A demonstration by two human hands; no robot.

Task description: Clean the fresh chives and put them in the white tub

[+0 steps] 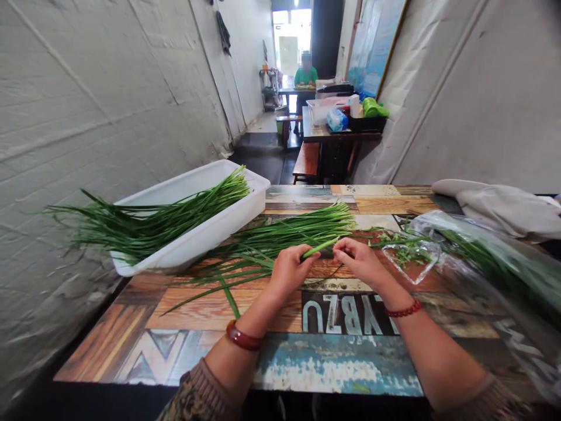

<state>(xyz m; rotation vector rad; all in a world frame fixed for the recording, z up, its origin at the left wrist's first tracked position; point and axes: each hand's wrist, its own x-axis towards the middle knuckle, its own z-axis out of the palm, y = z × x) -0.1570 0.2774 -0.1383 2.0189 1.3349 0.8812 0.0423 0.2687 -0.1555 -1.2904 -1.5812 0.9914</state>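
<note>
My left hand (290, 270) is closed around a few garlic chives (323, 246), their pale ends pointing right. Just beside those ends, my right hand (360, 263) has thumb and fingers pinched together; whatever is between them is too small to make out. Behind my hands lies a loose pile of garlic chives (302, 225) on the table, with several long leaves trailing left. More chives (175, 222) fill a white plastic tub (249, 206) at the left, their leaf tips hanging over its side. Scraps of chive trimmings (407, 250) lie right of my right hand.
A clear plastic bag (495, 257) with more greens lies along the right side, a grey cloth (504, 204) behind it. The patterned table (346, 362) ends close to me. Farther off, another table (342, 135) holds boxes, and a person in green (305, 76) sits beyond.
</note>
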